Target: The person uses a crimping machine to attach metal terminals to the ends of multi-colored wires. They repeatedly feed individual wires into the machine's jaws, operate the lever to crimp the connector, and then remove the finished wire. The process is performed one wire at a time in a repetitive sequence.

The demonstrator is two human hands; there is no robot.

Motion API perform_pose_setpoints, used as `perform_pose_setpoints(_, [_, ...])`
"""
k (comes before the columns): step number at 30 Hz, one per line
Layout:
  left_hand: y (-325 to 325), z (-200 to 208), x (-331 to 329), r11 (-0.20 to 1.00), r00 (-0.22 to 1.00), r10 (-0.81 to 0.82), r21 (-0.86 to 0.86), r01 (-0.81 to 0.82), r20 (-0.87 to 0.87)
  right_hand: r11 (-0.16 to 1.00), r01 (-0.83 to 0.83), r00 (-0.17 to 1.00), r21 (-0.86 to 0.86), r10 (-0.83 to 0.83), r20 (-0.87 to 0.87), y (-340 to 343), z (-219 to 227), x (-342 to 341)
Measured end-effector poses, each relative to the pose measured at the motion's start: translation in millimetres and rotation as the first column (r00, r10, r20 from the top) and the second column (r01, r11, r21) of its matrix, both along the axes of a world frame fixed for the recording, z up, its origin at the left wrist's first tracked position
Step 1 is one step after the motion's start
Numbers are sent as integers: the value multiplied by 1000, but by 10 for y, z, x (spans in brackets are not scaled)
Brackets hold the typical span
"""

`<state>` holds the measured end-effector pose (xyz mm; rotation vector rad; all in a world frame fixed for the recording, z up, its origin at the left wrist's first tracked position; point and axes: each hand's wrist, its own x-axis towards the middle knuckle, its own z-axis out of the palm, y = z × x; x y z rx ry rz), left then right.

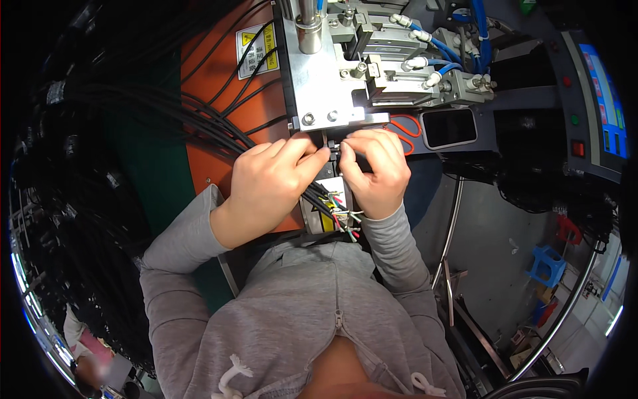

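My left hand [266, 186] and my right hand [377, 174] meet under the front edge of a metal machine block [319, 80]. Fingers and thumb are closed on both. Between the fingertips shows a small black part [334, 150], pinched from either side; its exact kind is too small to make out. Below the hands a bundle of black cables [316, 199] emerges from under my left hand. Stripped ends with red, green and white wires [344, 218] fan out toward my body.
Pneumatic cylinders [399, 50] with blue hoses stand behind the block. A phone [449, 128] lies to the right, beside an orange cord [407, 133]. Many black cables [173, 110] run in across the orange surface [203, 159]. A control screen [601, 100] stands far right, a blue stool [547, 266] on the floor.
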<state>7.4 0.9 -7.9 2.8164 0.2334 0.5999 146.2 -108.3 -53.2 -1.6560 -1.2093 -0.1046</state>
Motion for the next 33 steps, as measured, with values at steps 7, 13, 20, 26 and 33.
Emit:
perform_pose_setpoints(7, [-57,50,-108,992,974,122,65,-111,-191,997,-69,959,44,79,-271,-61,-14,44])
perform_pose_setpoints(13, [28,34,-82,995,996,40,-84,-46,-77,797,-604,797,17,604,15,-40,253,91])
perform_pose_setpoints(20, [57,45,-67,985,995,-72,-159,61,-62,864,-502,861,36,496,112,-146,249,69])
perform_pose_setpoints(26, [102,241,-13,919,860,-387,68,388,333,949,-193,926,248,259,-274,-444,198,53])
perform_pose_setpoints(33, [25,202,8,967,940,-192,-112,231,281,905,-19,750,425,294,-593,-155,372,-284])
